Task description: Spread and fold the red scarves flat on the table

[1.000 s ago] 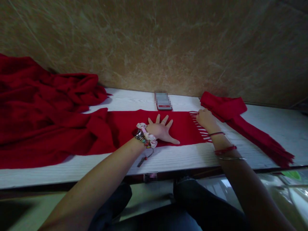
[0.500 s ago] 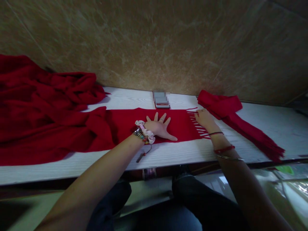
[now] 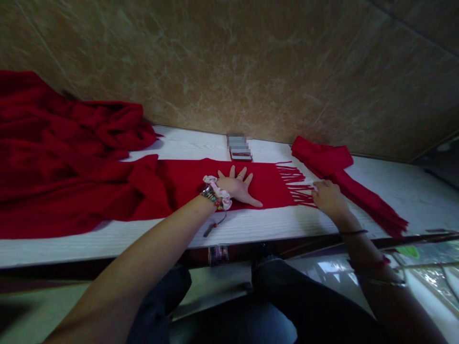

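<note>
A long red scarf [image 3: 272, 182] lies flat along a white wood-grain surface, its twisted fringe [image 3: 294, 185] pointing right. Pressed flat on the cloth, with fingers spread, is my left hand [image 3: 236, 187]; it wears a ring, a scrunchie and beaded bracelets at the wrist. My right hand [image 3: 330, 198] is at the outer tips of the fringe. Its fingers are bent and held together, with strands reaching the fingertips. Toward the left the scarf's cloth runs into a large rumpled heap of red fabric [image 3: 53, 138].
A second red scarf [image 3: 358, 191], folded over at its top, lies at the right with its fringe near the front edge. A phone-like object [image 3: 241, 155], partly pixelated, rests against the brown marbled wall [image 3: 229, 71]. The white tabletop [image 3: 193, 143] is narrow.
My right hand has moved right and toward me, from the base of the fringe to its tips. The strands show more fully now. My left hand stays pressed on the scarf.
</note>
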A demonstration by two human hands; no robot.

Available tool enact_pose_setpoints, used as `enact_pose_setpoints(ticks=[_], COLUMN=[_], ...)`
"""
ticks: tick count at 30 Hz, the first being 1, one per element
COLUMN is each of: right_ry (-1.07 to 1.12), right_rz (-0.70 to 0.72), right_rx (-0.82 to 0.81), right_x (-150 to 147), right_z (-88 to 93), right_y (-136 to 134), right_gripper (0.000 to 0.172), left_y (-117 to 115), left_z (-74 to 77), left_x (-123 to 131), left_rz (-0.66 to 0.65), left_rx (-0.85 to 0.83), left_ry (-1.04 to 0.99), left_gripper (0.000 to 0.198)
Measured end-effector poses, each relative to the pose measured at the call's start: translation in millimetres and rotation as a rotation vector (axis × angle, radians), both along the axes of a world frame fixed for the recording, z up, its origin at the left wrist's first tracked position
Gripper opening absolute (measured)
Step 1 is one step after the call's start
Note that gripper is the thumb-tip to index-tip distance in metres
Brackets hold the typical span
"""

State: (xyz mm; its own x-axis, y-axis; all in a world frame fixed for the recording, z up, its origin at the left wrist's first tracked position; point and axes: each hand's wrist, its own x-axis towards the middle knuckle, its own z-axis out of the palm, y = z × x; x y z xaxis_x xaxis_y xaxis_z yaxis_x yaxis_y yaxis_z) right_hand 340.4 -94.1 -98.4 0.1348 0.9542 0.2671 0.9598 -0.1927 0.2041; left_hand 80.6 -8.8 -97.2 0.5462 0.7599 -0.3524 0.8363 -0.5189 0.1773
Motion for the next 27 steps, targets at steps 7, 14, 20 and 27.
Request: enact_pose_setpoints(ticks=[7,14,20,27], right_ry=[0.095,-0.025,0.143,0.133], right_rz=[0.199,-0.103,0.403,0.204], right_rx=[-0.187,-0.025,0.039,-0.111], right_x=[-46,-1,-46,-19], right_z=[8.3,4.5,-9.0,-29.7], right_y=[-8,-19,-10,-6], right_gripper=[0.035,0.034,0.046,0.051], left_y=[-1,2,2,-1], left_z=[2.9,-1.7,-0.7,1.3], left_x=[0,1,2,2], left_rz=[0.022,0.013,0.019,0.018], left_rx=[-0.002,0.004,0.000,-0.008], left_ry=[0.006,-0.006,0.019,0.004], left_gripper=[0.119,0.121,0.122,0.119])
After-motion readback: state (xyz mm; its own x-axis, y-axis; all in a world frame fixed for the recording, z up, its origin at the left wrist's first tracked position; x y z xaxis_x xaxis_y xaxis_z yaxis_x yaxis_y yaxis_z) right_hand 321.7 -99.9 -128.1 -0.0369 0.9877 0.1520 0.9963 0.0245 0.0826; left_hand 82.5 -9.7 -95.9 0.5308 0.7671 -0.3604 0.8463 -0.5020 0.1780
